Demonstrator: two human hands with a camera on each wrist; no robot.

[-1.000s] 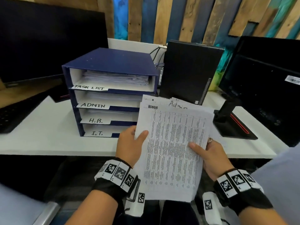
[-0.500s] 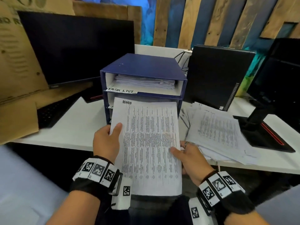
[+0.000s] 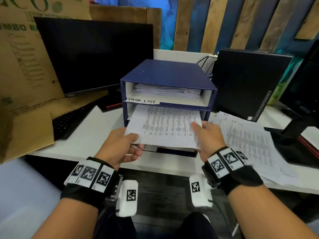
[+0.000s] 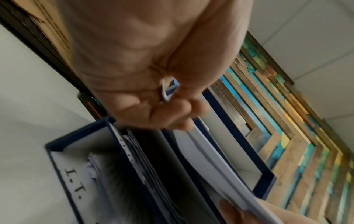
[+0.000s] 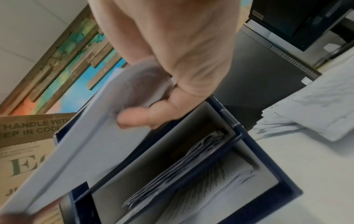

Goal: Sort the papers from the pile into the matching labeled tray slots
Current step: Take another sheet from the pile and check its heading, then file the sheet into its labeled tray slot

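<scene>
A printed sheet [image 3: 165, 126] lies half inside the second slot of the blue stacked tray [image 3: 169, 75], just under the slot labelled TASK LIST [image 3: 141, 100]. My left hand [image 3: 120, 145] pinches its near left corner, thumb on top. My right hand [image 3: 207, 135] pinches the near right corner. The left wrist view shows the sheet [image 4: 210, 159] bowed above the I.T. slot [image 4: 74, 183]. The right wrist view has fingers [image 5: 138, 118] under the sheet [image 5: 86, 144]. The paper pile [image 3: 250, 144] lies to the right of the tray.
A dark monitor [image 3: 93, 54] and keyboard [image 3: 72, 121] sit left of the tray, beside a cardboard box [image 3: 22, 83]. A black computer case [image 3: 245, 80] stands behind the pile. A second monitor's stand [image 3: 296, 133] is at the far right.
Both hands carried the sheet leftward away from the pile and pushed its top edge forward into the second slot. It now covers the lower slot labels.
</scene>
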